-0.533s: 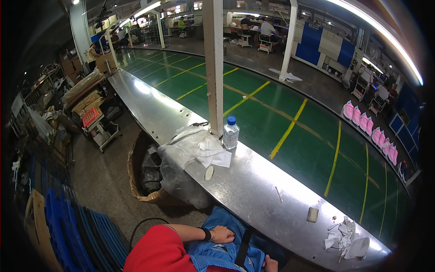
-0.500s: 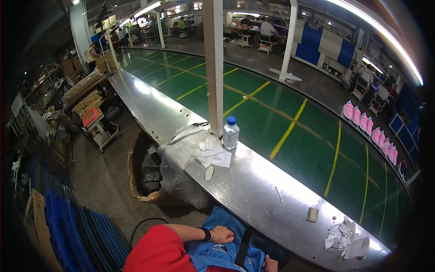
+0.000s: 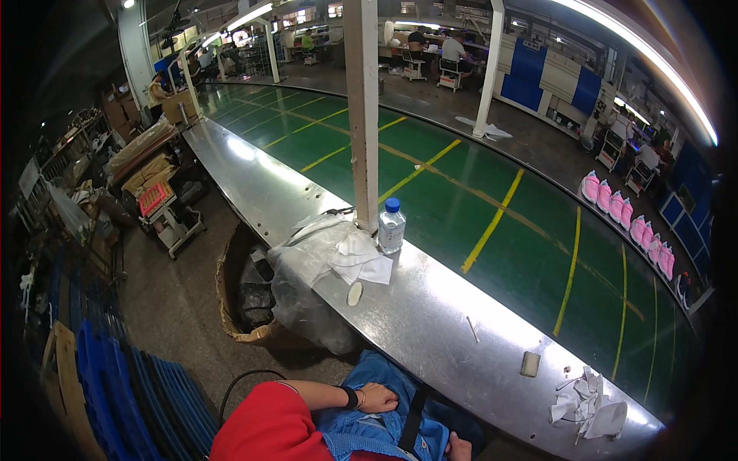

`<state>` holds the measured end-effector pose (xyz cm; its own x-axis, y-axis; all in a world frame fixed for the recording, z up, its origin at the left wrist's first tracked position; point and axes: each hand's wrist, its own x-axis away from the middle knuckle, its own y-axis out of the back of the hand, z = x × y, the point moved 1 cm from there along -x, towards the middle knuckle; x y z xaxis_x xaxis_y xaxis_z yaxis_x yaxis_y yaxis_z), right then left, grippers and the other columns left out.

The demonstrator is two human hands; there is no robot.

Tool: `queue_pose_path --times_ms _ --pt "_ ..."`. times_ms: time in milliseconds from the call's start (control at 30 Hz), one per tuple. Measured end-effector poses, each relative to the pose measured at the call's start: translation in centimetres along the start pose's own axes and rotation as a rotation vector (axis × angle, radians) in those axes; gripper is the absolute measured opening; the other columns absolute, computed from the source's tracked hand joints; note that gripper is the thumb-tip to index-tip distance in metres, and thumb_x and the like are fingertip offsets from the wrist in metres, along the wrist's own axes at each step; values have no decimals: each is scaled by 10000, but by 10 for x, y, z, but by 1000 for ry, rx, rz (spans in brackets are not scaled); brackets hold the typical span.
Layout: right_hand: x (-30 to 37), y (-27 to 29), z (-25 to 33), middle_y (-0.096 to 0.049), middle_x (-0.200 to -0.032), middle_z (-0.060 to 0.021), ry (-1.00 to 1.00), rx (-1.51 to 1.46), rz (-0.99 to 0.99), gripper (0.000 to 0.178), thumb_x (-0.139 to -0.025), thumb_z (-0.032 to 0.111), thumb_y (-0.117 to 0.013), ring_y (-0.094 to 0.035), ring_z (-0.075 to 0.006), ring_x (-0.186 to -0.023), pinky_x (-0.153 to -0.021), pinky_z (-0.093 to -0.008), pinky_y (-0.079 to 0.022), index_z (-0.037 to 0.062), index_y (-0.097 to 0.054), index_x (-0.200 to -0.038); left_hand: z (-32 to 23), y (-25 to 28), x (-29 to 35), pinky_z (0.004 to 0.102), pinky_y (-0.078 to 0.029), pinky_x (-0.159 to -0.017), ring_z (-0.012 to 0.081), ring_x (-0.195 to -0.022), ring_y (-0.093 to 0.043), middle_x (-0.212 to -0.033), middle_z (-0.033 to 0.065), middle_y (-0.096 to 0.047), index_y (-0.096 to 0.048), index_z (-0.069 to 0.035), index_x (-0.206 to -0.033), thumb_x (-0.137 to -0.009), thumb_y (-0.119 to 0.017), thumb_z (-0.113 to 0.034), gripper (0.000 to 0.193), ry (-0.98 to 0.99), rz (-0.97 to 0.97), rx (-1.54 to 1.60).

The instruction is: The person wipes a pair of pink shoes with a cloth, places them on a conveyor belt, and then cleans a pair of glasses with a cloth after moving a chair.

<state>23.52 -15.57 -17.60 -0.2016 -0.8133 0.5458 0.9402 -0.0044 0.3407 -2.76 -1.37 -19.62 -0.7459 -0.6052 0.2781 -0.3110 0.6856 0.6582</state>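
Near six o'clock, left hand [image 3: 377, 398] and right hand [image 3: 459, 447] idle; their grip I cannot tell. Green belt [image 3: 430, 203] has crept, untouched.

Grey floor [image 3: 165, 296], glowing tube light [image 3: 658, 58], white post [image 3: 490, 69], yellow-lined green belt [image 3: 434, 203]

Here's the right hand [image 3: 459, 447], sliced by the bottom edge; whether it grips anything, hard to say! Left hand [image 3: 377, 397]: fingertips curled out of sight. The plastic bag [image 3: 302, 306] masks part of the carton [image 3: 247, 336], and those distant workers [image 3: 454, 51] are too small to read.
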Motion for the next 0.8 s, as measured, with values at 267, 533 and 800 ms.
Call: queue_pose_path --times_ms 267,533,800 --pt "-2 -1 0 -480 -497 -29 -1 7 -5 482 -846 388 -448 -412 -128 -486 -480 -299 -341 45 -492 -510 4 -4 -2 416 -409 -561 319 -591 -548 -609 146 -545 -496 -48 -636 -765 -426 -295 288 0 -6 -4" --pt "-7 -3 -14 -460 -480 -9 -21 -37 -29 475 -840 401 -466 -397 -111 -465 -463 -281 -341 66 -488 -503 1 -2 -1 417 -410 -562 319 -597 -551 -610 145 -545 -489 -50 -630 -765 -424 -295 288 2 -2 2" --pt "-7 -1 -14 -454 -475 -13 7 -24 -13 479 -835 405 -474 -377 -119 -437 -434 -291 -323 63 -492 -500 -1 0 0 420 -418 -574 322 -611 -558 -624 149 -554 -502 -50 -643 -768 -422 -297 288 12 7 -15"
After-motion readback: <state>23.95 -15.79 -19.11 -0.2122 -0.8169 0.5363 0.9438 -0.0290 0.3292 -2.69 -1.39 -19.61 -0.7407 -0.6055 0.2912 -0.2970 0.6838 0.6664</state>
